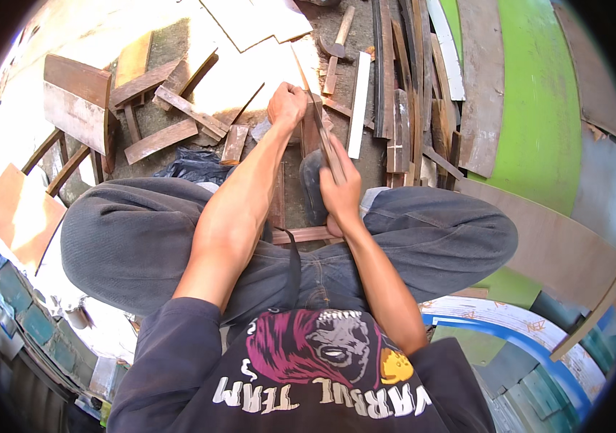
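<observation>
**Slim tool in a firm right grip**

Beyond the crossed legs, a long, thin, saw-like tool (315, 107) is slanting upward beside a wooden block (311, 133). The right hand (342, 187) is clamping its brown handle end. It is looking light and stiff, perhaps whippy toward its narrow tip; the handle is seeming the safest hold. The left hand (288, 105) is curling near the block's top; I can't tell whether it's gripping anything. Farther out, a hammer (336, 50) is lying ahead, wood offcuts (161, 141) are scattering leftward, and a green panel (539, 108) is stretching along the right.
</observation>
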A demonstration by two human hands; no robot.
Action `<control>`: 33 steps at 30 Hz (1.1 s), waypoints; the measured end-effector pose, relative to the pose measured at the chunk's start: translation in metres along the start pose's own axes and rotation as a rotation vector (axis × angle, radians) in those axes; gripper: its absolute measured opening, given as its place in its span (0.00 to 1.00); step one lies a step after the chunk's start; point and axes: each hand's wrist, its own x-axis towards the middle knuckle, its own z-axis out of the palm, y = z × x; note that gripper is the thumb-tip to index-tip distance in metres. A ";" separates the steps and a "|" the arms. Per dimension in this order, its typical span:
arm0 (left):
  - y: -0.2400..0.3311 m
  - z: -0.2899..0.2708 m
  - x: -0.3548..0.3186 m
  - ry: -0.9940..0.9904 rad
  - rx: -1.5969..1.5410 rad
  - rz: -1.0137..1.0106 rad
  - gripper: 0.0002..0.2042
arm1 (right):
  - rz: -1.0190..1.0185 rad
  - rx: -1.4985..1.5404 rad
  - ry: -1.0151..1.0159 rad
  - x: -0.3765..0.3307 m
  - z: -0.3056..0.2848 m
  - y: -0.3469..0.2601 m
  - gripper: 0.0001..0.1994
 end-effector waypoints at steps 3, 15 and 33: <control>0.003 0.005 -0.001 0.019 0.031 -0.012 0.15 | -0.023 0.036 0.011 0.028 0.013 -0.011 0.31; 0.012 0.000 -0.006 0.022 -0.008 -0.036 0.14 | 0.038 0.013 0.002 0.041 0.016 0.002 0.30; -0.003 -0.004 0.003 0.005 -0.015 -0.078 0.14 | 0.003 -0.026 -0.054 -0.064 -0.026 -0.006 0.31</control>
